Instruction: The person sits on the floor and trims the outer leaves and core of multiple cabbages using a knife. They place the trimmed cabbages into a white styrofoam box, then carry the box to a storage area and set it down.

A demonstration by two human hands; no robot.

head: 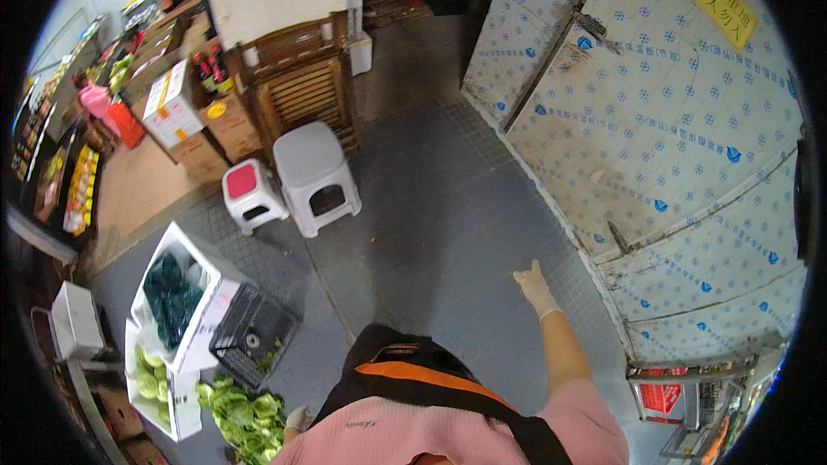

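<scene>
My right hand (536,287), in a pale thin glove, is held out over the grey tiled floor, its fingers apart and nothing in it. Low in the view, my left hand (297,421), gloved too, shows only in part beside leafy green lettuce (242,416); whether it grips the leaves cannot be told. Left of the lettuce, a white foam box (187,420) holds round green vegetables (150,378). Another foam box (210,336) with dark green plastic bags (169,297) stands against it. Beside that is a black plastic crate (258,329) with some leaf scraps inside.
Two plastic stools, a large grey-white one (316,168) and a small one with a red top (249,190), stand ahead. Cardboard boxes (229,126) are behind them. A patterned insulated-panel wall (646,142) runs along the right. Far left, a person in pink (95,103) is near shelves.
</scene>
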